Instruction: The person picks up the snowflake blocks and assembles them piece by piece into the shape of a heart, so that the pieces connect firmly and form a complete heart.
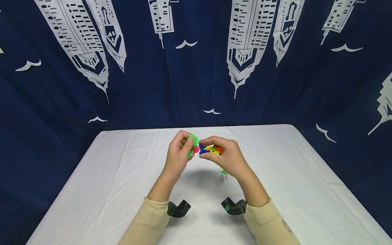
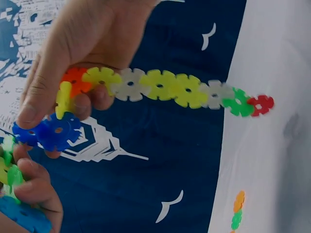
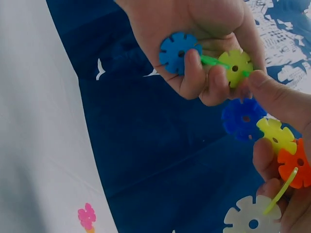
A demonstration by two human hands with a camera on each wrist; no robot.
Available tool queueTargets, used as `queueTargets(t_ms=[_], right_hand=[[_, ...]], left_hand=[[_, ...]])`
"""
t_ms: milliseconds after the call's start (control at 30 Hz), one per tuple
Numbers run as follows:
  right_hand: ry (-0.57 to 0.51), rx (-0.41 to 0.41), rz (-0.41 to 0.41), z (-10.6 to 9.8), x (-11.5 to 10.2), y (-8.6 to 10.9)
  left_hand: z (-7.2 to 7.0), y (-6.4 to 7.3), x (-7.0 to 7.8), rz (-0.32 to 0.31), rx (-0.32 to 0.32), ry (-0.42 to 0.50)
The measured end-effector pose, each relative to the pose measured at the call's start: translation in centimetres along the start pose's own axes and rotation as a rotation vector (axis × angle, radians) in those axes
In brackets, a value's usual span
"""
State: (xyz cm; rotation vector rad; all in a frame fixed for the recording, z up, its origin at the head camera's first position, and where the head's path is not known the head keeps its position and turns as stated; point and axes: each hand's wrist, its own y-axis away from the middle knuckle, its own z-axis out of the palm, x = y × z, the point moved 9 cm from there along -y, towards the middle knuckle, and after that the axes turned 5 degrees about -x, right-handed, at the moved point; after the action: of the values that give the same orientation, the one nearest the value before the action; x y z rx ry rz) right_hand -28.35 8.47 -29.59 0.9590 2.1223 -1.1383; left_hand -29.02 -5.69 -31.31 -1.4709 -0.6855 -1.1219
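A chain of notched plastic discs (image 2: 167,80) crosses the left wrist view from left to upper right: dark blue, yellow, orange, yellow, cloudy white, green, with red at its tip. In the head view it is at the centre, where the right hand (image 1: 229,154) pinches its dark blue end between thumb and finger. The left hand (image 1: 178,149) curls its fingers round a second cluster, with a light blue disc (image 3: 174,57) and a yellow-green disc (image 3: 239,62); fingers partly cover both groups. Black wrist cameras (image 1: 179,209) sit lower centre. A white-covered table (image 1: 122,190) meets a navy curtain (image 1: 190,85) printed with pale towers.
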Motion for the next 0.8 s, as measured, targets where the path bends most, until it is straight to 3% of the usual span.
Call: queueTargets(t_ms=[300,600,800], right_hand=[[0.041,0.005,-0.027,-0.3,-1.3,0.3],[0.042,0.014,-0.031,-0.6,-1.8,0.4],[0.010,0.009,-0.027,-0.6,-1.9,0.5]], left_hand=[[0.4,0.2,1.4,0.159,-0.046,-0.150],[0.3,0.2,2.3,0.270,-0.068,-0.128],[0.2,0.4,2.5,0.306,-0.069,-0.104]])
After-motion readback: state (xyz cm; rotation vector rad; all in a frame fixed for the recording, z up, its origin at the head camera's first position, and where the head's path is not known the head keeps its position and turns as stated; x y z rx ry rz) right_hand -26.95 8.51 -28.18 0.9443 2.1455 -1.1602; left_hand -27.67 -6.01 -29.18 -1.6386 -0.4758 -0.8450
